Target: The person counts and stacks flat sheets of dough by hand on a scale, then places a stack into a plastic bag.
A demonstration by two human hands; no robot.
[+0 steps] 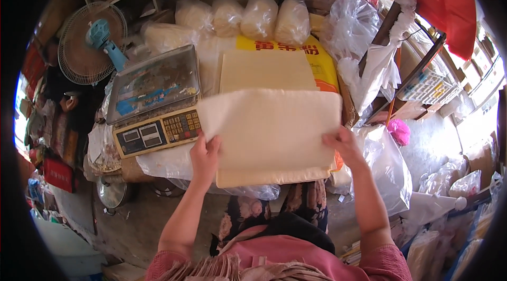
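Note:
A thin, cream-coloured rectangular sheet [274, 122] is stretched between my two hands. My left hand [205, 153] pinches its left edge, and my right hand [344, 145] grips the right edge with the thumb on top. The sheet's far edge is raised and slightly blurred. Under it lies a pile of similar sheets [266, 69], whose far part shows beyond the held sheet and whose near edge sticks out below it. What the sheets are made of, I cannot tell.
A weighing scale [153, 86] with a worn metal plate stands left of the sheets. Behind it is a fan [97, 38]. Filled plastic bags [260, 14] line the back. A yellow sack [323, 64] lies beneath the pile; plastic wrapping [377, 159] hangs at the right.

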